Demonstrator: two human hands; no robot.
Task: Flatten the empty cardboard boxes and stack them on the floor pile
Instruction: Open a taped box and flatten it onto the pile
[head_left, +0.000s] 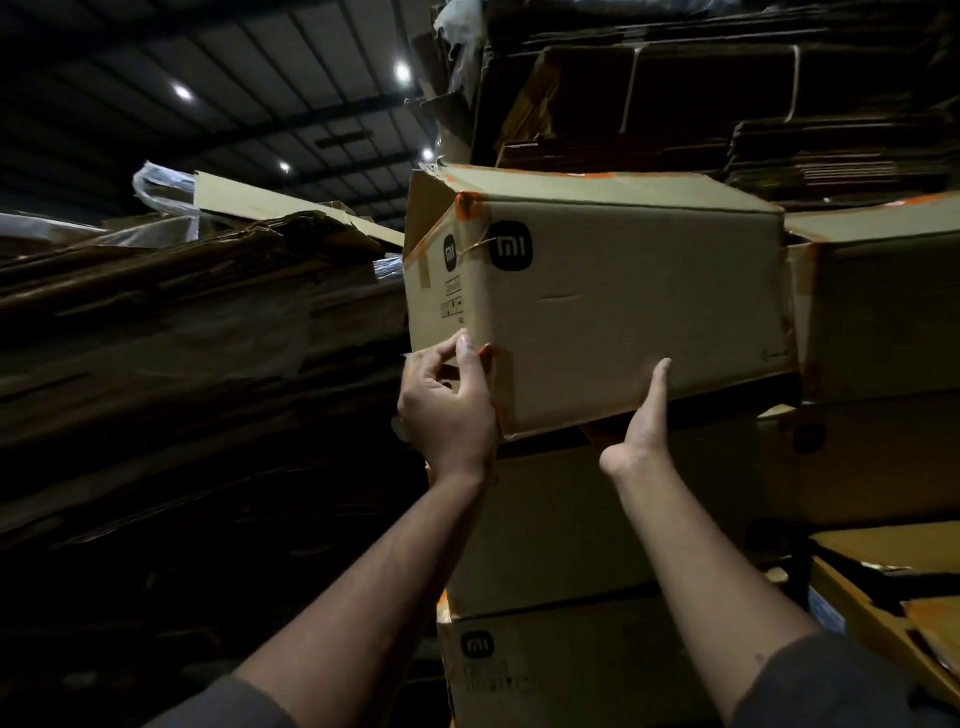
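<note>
A brown cardboard box (623, 306) with black logo marks and orange tape sits tilted on top of a stack, above head height. My left hand (447, 405) grips its lower left corner, thumb on the front face and fingers curled round the end. My right hand (644, 421) holds the bottom front edge, thumb up on the front face, its fingers hidden under the box. Below it stand two more boxes of the same kind, a plain-fronted one (571, 519) and a lower one with a logo (561, 670).
A tall dark pile of flattened cardboard (182, 322) fills the left. More flattened sheets (727, 93) are stacked above and behind the box. Another box (883, 301) stands close on the right, with open cartons (893, 597) lower right. Ceiling lights shine overhead.
</note>
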